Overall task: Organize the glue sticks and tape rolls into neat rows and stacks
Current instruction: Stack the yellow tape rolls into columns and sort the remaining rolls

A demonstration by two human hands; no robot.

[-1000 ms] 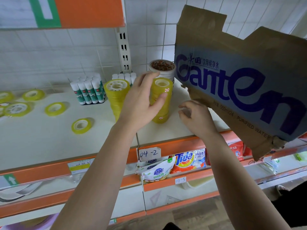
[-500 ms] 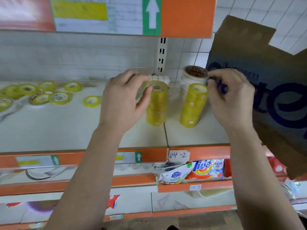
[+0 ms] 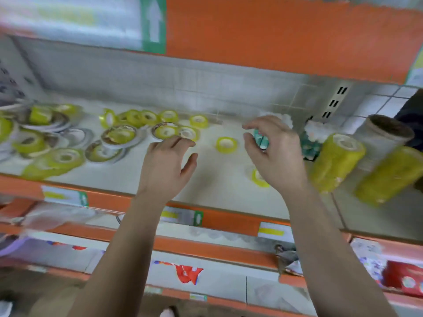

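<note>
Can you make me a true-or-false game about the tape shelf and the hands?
1. Two tall yellow tape stacks are at the right end of the shelf. True.
2. The left hand grips a tape roll. False: its fingers are spread and it holds nothing.
3. Every tape roll is stacked up neatly. False: many loose rolls lie scattered on the left part of the shelf.
4. One yellow roll lies alone on the shelf, just right of the left hand. True.
5. The shelf's front edge is blue. False: it is orange.
</note>
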